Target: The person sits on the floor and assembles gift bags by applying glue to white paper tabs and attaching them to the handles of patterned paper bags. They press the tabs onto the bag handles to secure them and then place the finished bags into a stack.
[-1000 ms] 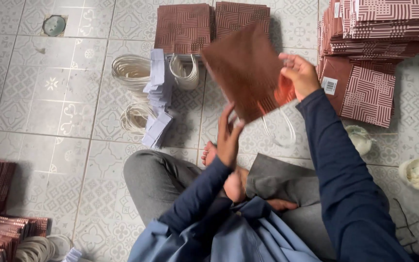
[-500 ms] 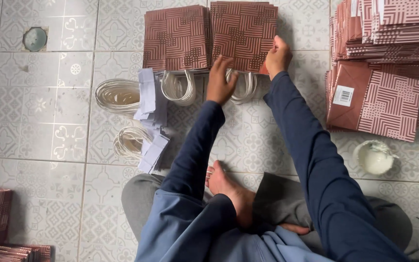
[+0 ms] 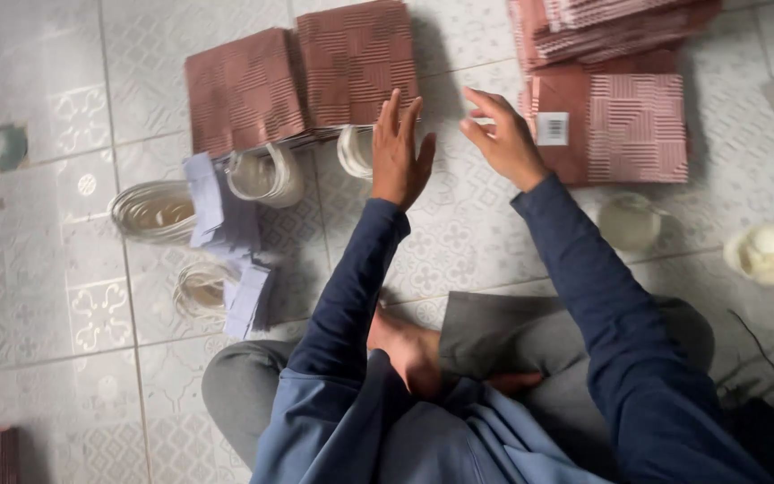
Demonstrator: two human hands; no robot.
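Two flat reddish-brown patterned paper bags lie side by side on the tiled floor: one at the left (image 3: 242, 90) and one to its right (image 3: 356, 61), white cord handles showing at their near edges. My left hand (image 3: 400, 154) hovers open, fingers spread, just at the near edge of the right bag. My right hand (image 3: 499, 139) is open and empty, in the air between that bag and a folded bag with a white label (image 3: 615, 125). I sit cross-legged on the floor in dark blue sleeves.
A tall stack of the same bags (image 3: 611, 31) sits at the top right. Bundles of white cord (image 3: 152, 211) and pale lilac paper strips (image 3: 226, 224) lie at left. Two small white containers (image 3: 629, 222) (image 3: 768, 253) stand at right. A round floor drain (image 3: 4, 146) is far left.
A second ago I held a brown bag up in both hands. It now lies flat beside the other bag, and both hands have let go and drawn back from it.
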